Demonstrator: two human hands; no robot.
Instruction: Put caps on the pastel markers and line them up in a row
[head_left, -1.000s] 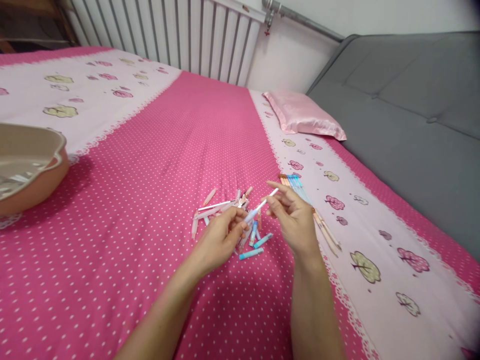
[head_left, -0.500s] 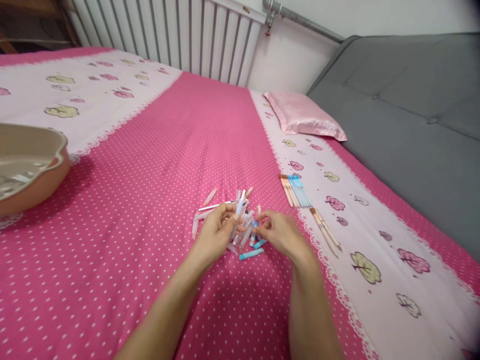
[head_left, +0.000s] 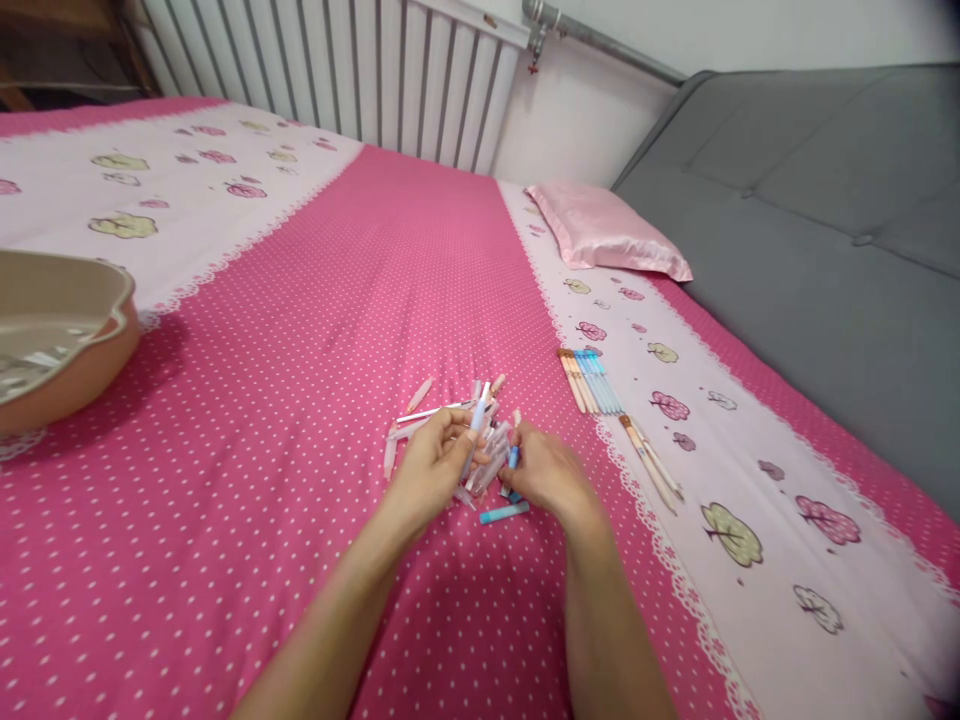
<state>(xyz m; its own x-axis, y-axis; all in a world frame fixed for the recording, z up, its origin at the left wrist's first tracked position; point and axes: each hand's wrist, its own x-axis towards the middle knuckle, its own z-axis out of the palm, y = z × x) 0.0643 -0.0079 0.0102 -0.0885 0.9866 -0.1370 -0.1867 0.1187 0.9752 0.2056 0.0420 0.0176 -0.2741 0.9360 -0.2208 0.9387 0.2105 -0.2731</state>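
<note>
My left hand [head_left: 433, 452] is closed around a pale lavender pen [head_left: 477, 420], which it holds tilted over a loose pile of clear and pink pen pieces [head_left: 491, 462]. At the right side of that pile, my right hand [head_left: 553, 470] has its fingers closed about a blue pen cap [head_left: 514, 457]; its lower end is partly hidden by the thumb. Just below lies a light blue pen cap [head_left: 504, 513] on the pink bedspread. Thin white pen pieces [head_left: 431, 411] stick out at the pile's left.
Right of my hands, a row of brown-topped and blue-topped pens [head_left: 590, 381] lies side by side, with two more pens [head_left: 651, 462] nearer me. An orange-beige basin [head_left: 112, 345] with clear pieces inside stands at the left. Farther back are a pink pillow [head_left: 607, 235] and grey headboard [head_left: 810, 180].
My right hand has moved slightly left and down into the pile's edge, and its fingers have closed on the blue pen cap. The left hand keeps its hold on the pen, nearly still.
</note>
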